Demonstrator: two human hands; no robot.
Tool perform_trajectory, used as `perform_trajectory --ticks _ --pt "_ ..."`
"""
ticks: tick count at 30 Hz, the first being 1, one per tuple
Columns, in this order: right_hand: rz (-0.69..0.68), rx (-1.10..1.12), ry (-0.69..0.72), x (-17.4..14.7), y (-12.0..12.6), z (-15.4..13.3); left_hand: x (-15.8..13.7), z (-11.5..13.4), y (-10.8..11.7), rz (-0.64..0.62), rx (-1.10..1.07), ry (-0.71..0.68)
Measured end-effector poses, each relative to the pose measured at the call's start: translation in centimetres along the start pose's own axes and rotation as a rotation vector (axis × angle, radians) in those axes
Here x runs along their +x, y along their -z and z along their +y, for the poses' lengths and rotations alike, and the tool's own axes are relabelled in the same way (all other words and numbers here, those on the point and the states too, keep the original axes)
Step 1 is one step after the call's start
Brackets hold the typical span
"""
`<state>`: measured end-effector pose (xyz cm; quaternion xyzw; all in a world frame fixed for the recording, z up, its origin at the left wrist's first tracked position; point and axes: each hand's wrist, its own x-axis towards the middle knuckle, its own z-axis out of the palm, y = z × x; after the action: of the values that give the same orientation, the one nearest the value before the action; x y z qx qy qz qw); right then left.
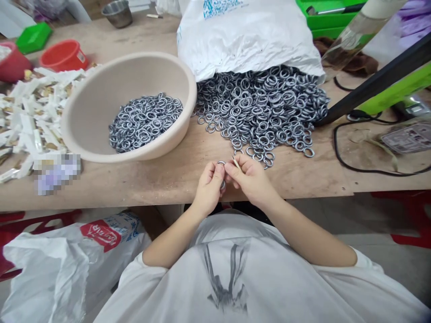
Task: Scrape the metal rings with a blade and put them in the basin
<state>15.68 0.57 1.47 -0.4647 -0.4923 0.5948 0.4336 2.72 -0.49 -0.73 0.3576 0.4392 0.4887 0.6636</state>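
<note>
My left hand (208, 185) is closed near the table's front edge, pinching a grey metallic-looking ring (221, 162) between thumb and fingers. Lower in the same hand another grey ring (222, 184) shows in part. My right hand (251, 178) is closed around a thin pale stick (237, 164) with a dark pointed tip. Its thumb and forefinger meet the ring at my left fingertips. Just beyond both hands spreads a large pile of grey rings (256, 112), spilling from a white sack (245, 40). More such rings (144, 123) lie in a beige basin (90, 89) to the left.
White-and-tan strips (30, 119) cover the table's left side, near a red bowl (63, 56) and a metal bowl (117, 13). At right are a black-and-green bar (380, 80), a black cable (336, 148) and a clear bottle (360, 33). A white bag (60, 264) sits below the table.
</note>
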Motion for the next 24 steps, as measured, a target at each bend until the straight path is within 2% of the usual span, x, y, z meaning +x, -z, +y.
perform_trajectory --ticks 3,5,8,11,15,19,22,24 --pt "0.005 0.082 0.012 -0.1 -0.6 0.6 -0.4 -0.3 -0.4 -0.038 0.008 -0.023" --pt "0.010 0.033 0.057 0.3 -0.1 0.8 -0.6 0.1 -0.5 -0.103 -0.034 0.034" --pt "0.065 -0.253 0.203 0.7 1.1 0.6 -0.7 0.8 -0.5 -0.168 -0.140 0.153" --pt "-0.004 -0.571 0.351 -0.1 1.7 0.1 -0.6 1.3 -0.4 -0.181 -0.226 0.213" --pt "-0.056 -0.738 0.434 -1.2 1.3 0.0 -0.6 1.3 -0.2 -0.202 -0.268 0.239" --pt "-0.079 -0.753 0.380 -0.4 2.0 0.6 -1.1 1.3 -0.1 -0.296 -0.263 0.254" --pt "0.052 -0.858 0.217 1.1 3.5 1.0 -1.7 1.6 0.2 -0.408 -0.247 0.265" --pt "0.160 -1.035 0.142 1.9 4.4 1.0 -1.8 1.9 0.5 -0.385 -0.244 0.255"
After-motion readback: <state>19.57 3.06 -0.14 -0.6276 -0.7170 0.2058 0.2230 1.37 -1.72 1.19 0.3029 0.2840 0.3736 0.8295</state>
